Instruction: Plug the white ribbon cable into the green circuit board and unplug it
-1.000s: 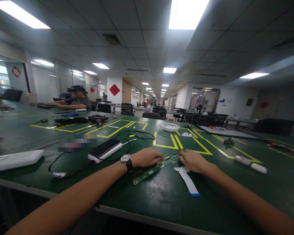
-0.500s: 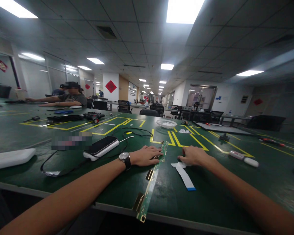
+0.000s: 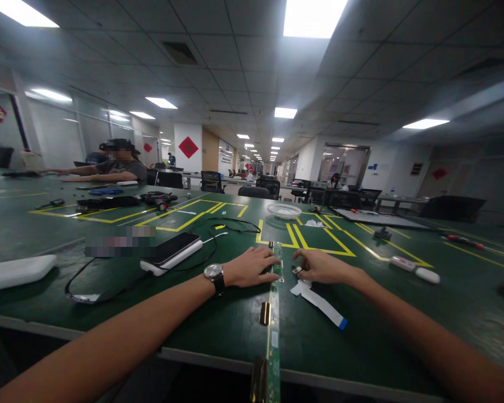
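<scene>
A long, narrow green circuit board [image 3: 274,319] lies on the table, its near end reaching past the front edge. Brown-gold flex strips stick out along its left side. My left hand [image 3: 250,267], wearing a wristwatch, holds the board near its far end, fingertips and thumb on the left edge. To the right of the board, my right hand [image 3: 325,267] has its thumb and forefinger bent together around the pale end of a white ribbon cable [image 3: 322,305]. The cable is folded below the fingers and runs toward me to a blue tip.
A phone [image 3: 176,248] rests on a white case at left, with a black cable around it. Ahead stands a white plastic basket [image 3: 284,211]. A white earbud-like case [image 3: 403,263] lies right. Yellow tape marks the green table [image 3: 382,341]. Another person [image 3: 124,165] sits far left.
The board has swung round and come nearer, so it now points almost straight at me. My right hand has moved slightly left, and the ribbon cable's blue tip has shifted right.
</scene>
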A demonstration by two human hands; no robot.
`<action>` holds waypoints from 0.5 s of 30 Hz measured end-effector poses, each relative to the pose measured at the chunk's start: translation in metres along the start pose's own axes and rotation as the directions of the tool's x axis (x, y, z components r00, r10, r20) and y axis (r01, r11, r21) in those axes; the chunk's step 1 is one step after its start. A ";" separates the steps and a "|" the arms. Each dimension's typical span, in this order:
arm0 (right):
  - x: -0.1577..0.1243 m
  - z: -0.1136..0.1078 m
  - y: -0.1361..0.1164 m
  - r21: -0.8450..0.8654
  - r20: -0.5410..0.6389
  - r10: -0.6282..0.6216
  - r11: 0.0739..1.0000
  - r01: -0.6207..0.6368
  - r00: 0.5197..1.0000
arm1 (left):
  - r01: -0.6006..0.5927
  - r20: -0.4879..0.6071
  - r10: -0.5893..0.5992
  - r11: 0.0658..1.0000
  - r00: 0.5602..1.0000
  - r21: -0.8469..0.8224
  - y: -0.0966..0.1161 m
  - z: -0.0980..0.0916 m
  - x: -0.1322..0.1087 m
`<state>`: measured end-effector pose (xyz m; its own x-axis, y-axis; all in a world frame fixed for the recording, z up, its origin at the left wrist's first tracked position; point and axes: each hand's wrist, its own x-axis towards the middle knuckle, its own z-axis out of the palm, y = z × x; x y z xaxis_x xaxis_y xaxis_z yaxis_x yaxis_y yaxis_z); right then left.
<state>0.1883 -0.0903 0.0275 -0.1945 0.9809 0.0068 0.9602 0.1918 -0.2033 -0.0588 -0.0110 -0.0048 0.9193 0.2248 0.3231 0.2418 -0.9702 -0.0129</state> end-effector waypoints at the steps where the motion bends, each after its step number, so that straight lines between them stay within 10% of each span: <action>1: 0.000 0.000 0.001 0.005 -0.002 0.005 1.000 -0.005 1.000 | 0.014 -0.015 -0.013 1.000 1.000 0.003 -0.001 0.001 0.000; 15: 0.015 0.028 -0.008 0.112 -0.236 -0.024 0.992 0.052 0.971 | 0.075 0.100 -0.067 0.994 0.993 -0.075 -0.010 0.011 0.001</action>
<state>0.1722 -0.0785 0.0021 -0.1650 0.9560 0.2426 0.9202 0.2378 -0.3109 -0.0571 -0.0002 -0.0149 0.9273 0.2975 0.2272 0.2861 -0.9547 0.0824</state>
